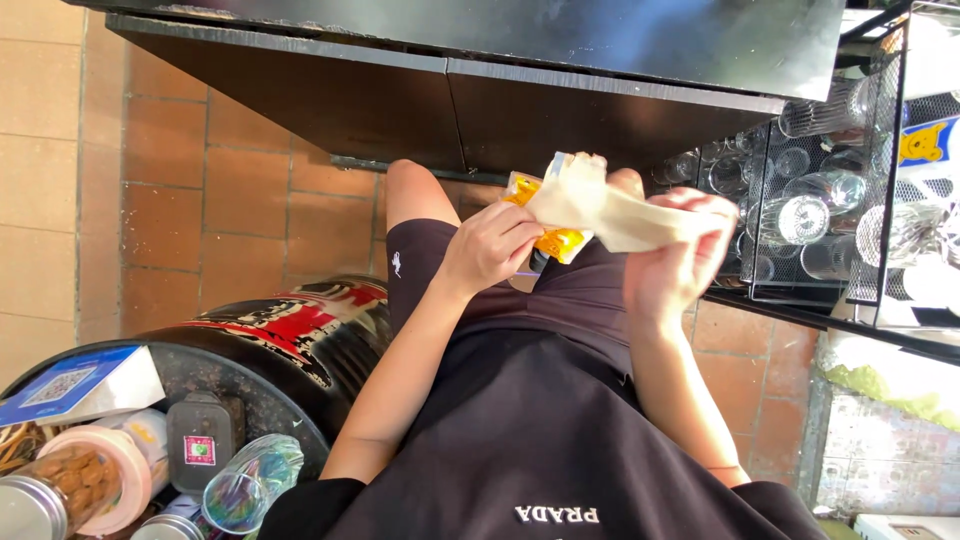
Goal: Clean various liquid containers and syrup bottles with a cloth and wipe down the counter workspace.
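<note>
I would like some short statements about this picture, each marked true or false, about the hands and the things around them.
1. The left hand holds a yellow-orange packet. True.
2. The right hand is empty. False: it holds a cream cloth, which lies against the packet.
3. Clear glasses lie in a black wire rack on the right of the picture. True.
4. The floor is covered with green carpet. False: it is of reddish-brown tiles.
5. A jar of nuts stands at the lower left, on the round black top. True.
6. Both hands rest flat on the dark counter. False: they are raised in front of it, each with its grip on something.
</note>
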